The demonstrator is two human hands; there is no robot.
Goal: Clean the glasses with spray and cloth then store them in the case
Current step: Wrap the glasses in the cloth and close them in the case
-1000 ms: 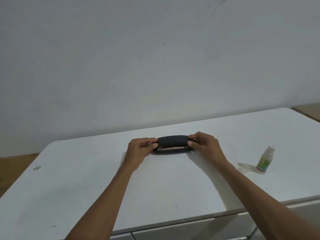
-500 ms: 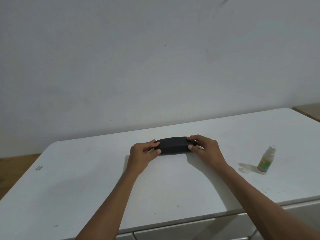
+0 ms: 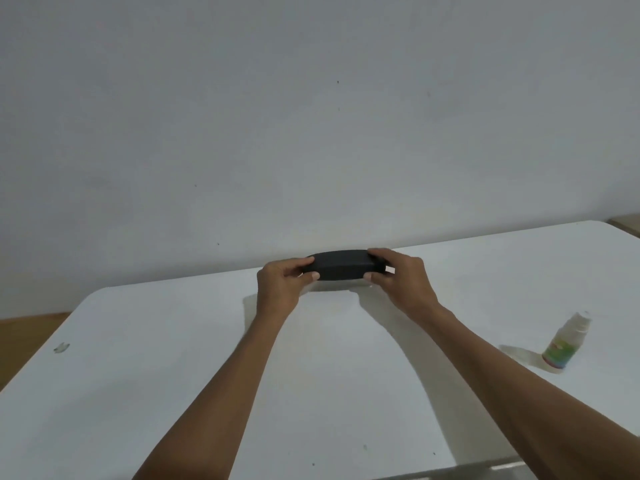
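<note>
A black glasses case [image 3: 341,265] is closed and held just above the white table [image 3: 173,375], near its far edge. My left hand [image 3: 282,284] grips its left end and my right hand [image 3: 401,277] grips its right end. The glasses and the cloth are out of sight. A small clear spray bottle [image 3: 566,342] with a green label stands on the table to the right, well apart from my hands.
A plain grey wall rises right behind the table. The table's front edge runs along the bottom right, with a drawer front below. A small scrap [image 3: 61,347] lies near the left edge. Wooden floor shows at far left.
The case's lid came down from slightly ajar to shut. Both hands then lifted the closed case a little off the table.
</note>
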